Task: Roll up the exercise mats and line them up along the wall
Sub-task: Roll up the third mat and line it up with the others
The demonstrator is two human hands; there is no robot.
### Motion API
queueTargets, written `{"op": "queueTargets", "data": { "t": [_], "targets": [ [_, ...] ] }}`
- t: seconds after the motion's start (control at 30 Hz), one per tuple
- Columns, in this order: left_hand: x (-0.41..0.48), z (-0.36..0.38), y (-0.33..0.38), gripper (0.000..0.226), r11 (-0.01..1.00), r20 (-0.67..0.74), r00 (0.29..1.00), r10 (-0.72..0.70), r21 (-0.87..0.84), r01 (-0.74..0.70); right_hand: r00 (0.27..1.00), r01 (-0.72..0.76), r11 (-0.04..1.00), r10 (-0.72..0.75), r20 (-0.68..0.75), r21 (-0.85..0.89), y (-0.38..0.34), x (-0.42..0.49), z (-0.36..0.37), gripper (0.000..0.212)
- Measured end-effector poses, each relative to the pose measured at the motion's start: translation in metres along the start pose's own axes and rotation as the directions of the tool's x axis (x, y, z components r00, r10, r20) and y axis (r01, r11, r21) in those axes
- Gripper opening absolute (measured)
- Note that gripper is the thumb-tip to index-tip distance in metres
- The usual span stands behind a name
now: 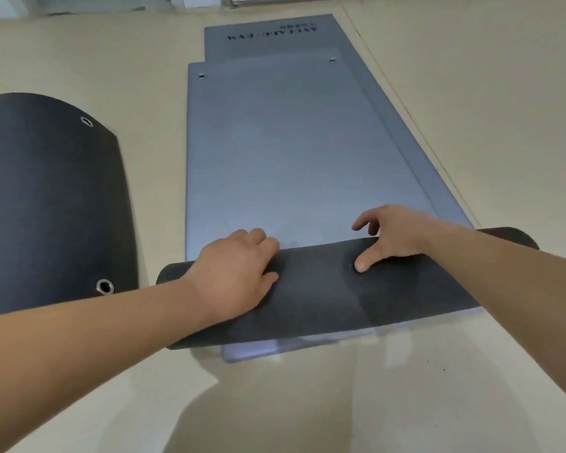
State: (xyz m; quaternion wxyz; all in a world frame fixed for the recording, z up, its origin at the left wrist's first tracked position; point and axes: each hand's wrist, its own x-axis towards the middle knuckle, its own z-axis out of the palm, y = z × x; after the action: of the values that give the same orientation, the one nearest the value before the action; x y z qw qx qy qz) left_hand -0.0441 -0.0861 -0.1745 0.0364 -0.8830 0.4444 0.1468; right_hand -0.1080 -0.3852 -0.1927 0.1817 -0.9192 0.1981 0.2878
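Two hands on roll (pixel 324 289): left hand (pixel 232 273) curled over top, right hand (pixel 396 237) spread, thumb pressing. Long axis crosswise; flat mat (pixel 275 152) dead ahead. Push forward.

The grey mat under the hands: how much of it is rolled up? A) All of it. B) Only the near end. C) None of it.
B: the left hand holds and the right hand touches a dark roll at the near end, while the rest of the grey mat lies flat.
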Motion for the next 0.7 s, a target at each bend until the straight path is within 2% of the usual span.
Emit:
{"op": "queueTargets", "data": {
  "t": [0.03,0.07,0.17,0.27,0.3,0.33,0.43,0.5,0.57,0.7],
  "targets": [
    [-0.004,0.002,0.007,0.049,0.993,-0.006,0.998,0.055,0.105,-0.054,0.994,-0.03,0.999,0.028,-0.105,-0.014,-0.003,0.002,-0.003,0.091],
    [-0.009,0.007,0.014,0.059,0.98,0.036,0.996,0.077,0.181,-0.082,0.978,-0.06,0.998,0.052,-0.202,-0.036,-0.007,0.004,-0.005,0.086],
    [-0.012,0.027,0.023,0.117,0.968,0.203,0.979,-0.023,0.25,-0.03,0.927,-0.105,0.967,0.011,-0.375,-0.231,-0.032,0.003,-0.003,0.066],
    [0.003,0.043,0.02,0.141,0.965,0.219,0.971,-0.099,0.261,0.039,0.909,0.012,0.928,-0.165,-0.382,-0.373,-0.057,-0.006,0.008,0.038],
    [0.011,0.046,0.018,0.144,0.964,0.208,0.971,-0.12,0.259,0.063,0.918,0.071,0.927,-0.205,-0.339,-0.369,-0.062,-0.012,0.01,0.04],
    [0.019,0.048,0.015,0.146,0.964,0.199,0.97,-0.138,0.251,0.086,0.937,0.11,0.928,-0.216,-0.274,-0.355,-0.066,-0.017,0.01,0.05],
    [0.041,0.045,0.003,0.138,0.967,0.14,0.978,-0.155,0.224,0.121,0.982,0.108,0.891,-0.166,-0.093,-0.44,-0.064,-0.03,0.014,0.111],
    [0.05,0.041,-0.005,0.12,0.974,0.073,0.991,-0.109,0.208,0.092,0.986,0.073,0.851,-0.141,-0.092,-0.52,-0.054,-0.031,0.031,0.137],
    [0.056,0.036,-0.011,0.109,0.977,0.062,0.996,-0.065,0.208,0.051,0.975,0.053,0.834,-0.161,-0.15,-0.549,-0.043,-0.027,0.048,0.143],
    [0.057,0.023,-0.009,0.091,0.983,0.104,0.993,-0.061,0.179,0.041,0.93,0.087,0.81,-0.275,-0.243,-0.581,-0.035,-0.019,0.045,0.122]
  ]
}}
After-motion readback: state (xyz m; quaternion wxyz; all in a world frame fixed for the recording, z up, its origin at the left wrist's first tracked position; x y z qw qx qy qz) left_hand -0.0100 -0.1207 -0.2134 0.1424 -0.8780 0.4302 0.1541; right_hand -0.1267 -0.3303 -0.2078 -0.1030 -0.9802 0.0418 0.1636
